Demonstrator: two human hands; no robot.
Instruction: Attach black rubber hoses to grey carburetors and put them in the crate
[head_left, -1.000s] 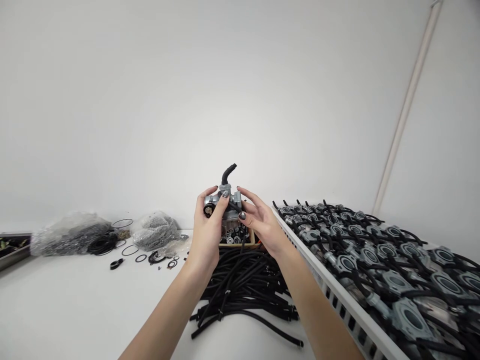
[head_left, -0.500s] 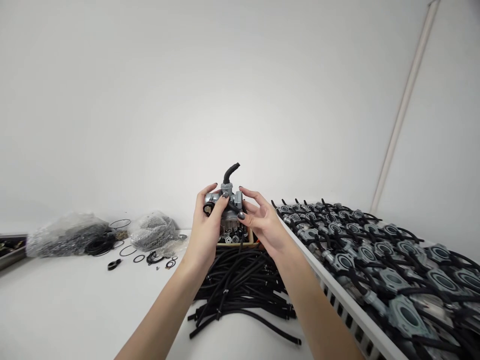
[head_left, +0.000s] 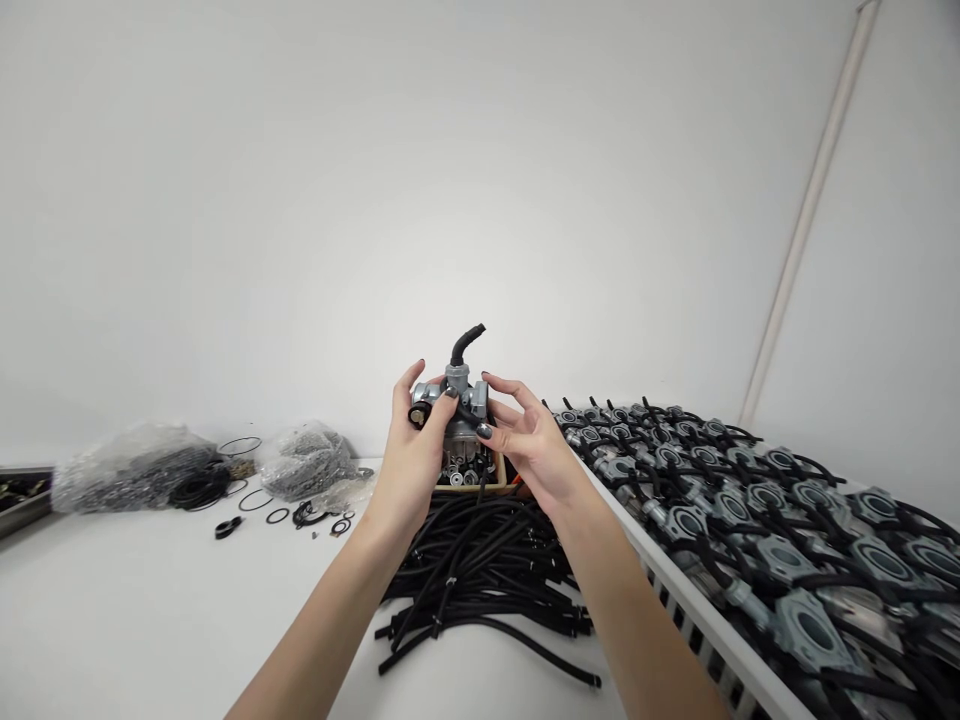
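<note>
A metal carburetor (head_left: 459, 402) with a bent black rubber piece on top is held up at the centre, above the hoses. My left hand (head_left: 417, 432) grips it from the left, thumb pressed on its front and index finger raised. On its right side, my right hand (head_left: 525, 435) has thumb and fingertips around the body. A black round part shows at its left end. Behind and below it, a yellowish tray (head_left: 480, 487) holds small metal parts.
Black hoses (head_left: 487, 570) lie piled on the white table (head_left: 150, 610). At the right, a white crate (head_left: 697, 620) holds rows of carburetors (head_left: 784, 560). Plastic bags (head_left: 142, 465), black rings (head_left: 277, 516) and a metal tray (head_left: 22, 505) are at the left.
The carburetor has shifted slightly to the right. My left index finger is lifted a little off it, and my right hand has moved slightly right with the part.
</note>
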